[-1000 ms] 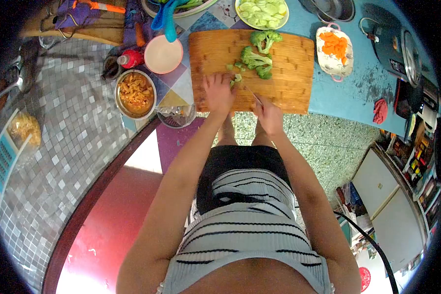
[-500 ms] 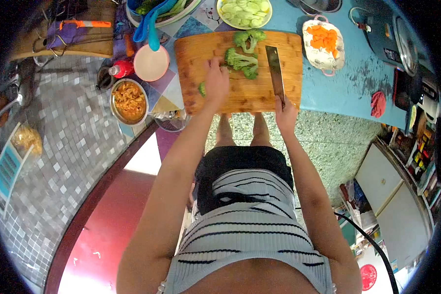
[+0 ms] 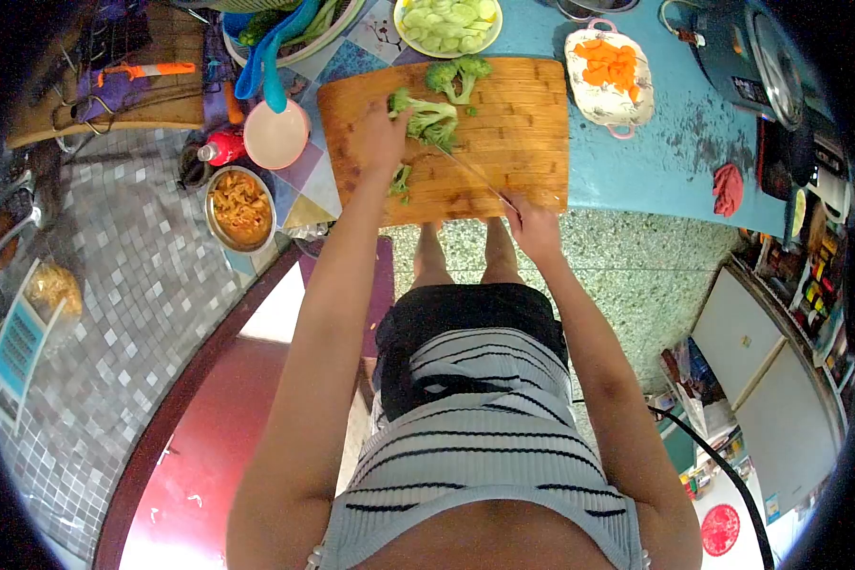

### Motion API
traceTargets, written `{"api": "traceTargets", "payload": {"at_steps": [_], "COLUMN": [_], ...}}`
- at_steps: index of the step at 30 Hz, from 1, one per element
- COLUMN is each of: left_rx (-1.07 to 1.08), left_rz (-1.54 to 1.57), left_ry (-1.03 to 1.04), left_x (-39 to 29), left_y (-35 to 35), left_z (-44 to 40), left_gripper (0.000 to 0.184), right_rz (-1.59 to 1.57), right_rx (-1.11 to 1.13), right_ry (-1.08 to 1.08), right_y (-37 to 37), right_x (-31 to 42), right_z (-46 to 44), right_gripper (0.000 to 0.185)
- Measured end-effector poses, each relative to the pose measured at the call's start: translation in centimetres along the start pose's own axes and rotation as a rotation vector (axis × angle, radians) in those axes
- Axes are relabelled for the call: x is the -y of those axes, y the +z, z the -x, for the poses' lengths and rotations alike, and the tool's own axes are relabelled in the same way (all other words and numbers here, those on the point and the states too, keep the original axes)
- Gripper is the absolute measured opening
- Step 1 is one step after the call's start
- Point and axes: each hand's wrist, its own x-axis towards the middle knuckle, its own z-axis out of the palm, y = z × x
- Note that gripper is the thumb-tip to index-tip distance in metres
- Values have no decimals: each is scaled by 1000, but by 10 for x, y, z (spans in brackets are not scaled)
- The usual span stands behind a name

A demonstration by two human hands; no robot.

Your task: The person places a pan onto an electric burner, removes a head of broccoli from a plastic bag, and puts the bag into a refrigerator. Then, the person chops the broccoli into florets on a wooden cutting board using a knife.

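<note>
A wooden cutting board [image 3: 527,123] lies before me with broccoli on it. My left hand [image 3: 384,142] is closed at the left end of a broccoli piece [image 3: 431,122]. In my right hand [image 3: 536,230] is the handle of a kitchen knife [image 3: 475,177]. Its blade is seen nearly edge-on, slanting up and left, with the tip beside the stems of that piece. Farther back rests another broccoli floret [image 3: 458,76], apart from both hands. Small broccoli bits [image 3: 400,182] lie below my left wrist, partly covered by the forearm.
Behind the board stands a plate of sliced green vegetable [image 3: 446,27]. A white dish [image 3: 610,106] with orange slices is to the right, a red cloth [image 3: 728,190] beyond it. On the left are a pale bowl [image 3: 276,135], a metal bowl of food [image 3: 241,209] and a red-capped bottle [image 3: 220,147].
My left hand has moved up and left onto the broccoli piece, which has shifted slightly left. The knife has swung left, from upright and broadside to slanted and edge-on beside the broccoli.
</note>
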Motion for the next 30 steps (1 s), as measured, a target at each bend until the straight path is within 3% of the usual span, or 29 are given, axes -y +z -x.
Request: {"api": "traceTargets", "payload": {"at_steps": [2,5,8,10,11,13,15,18,22,24,26,30], "left_rx": [-94,-281,-331,-444,-445,-562,-556,-518,-486,-454,-423,-455], "left_rz": [-39,-65,80,248,250,153,196,249,212,239,267,290], "left_ry": [-6,73,-83,-171,-171,-179,-154,-121,-144,-179,-214,-94], "left_x": [10,28,33,29,31,40,42,35,42,42,45,51], "left_y": [-14,-28,-39,-50,-52,-58,-68,-82,-82,-82,-84,-74], "left_z": [8,18,32,43,44,45,48,47,45,49,53,59], "left_gripper": [51,46,42,40,40,43,44,44,42,41,41,40], "right_rz": [3,43,-53,-111,-109,-152,-158,-27,-5,-17,-23,-64], "right_rx": [3,135,100,11,11,5,72,449,397,426,344,216], "right_ry": [-28,161,211,-47,-48,-250,-265,-183,-63,199,228,269], "right_y": [-3,-11,-10,-4,1,13,24,36,68,72,76,67], "right_x": [2,9,19,32,39,54,71,99,120,123,118,96], "right_z": [2,-1,-4,-8,-9,-12,-9,-6,-9,-15,-18,-17], "right_gripper": [30,31,30,28,28,26,24,28,29,32,33,31]}}
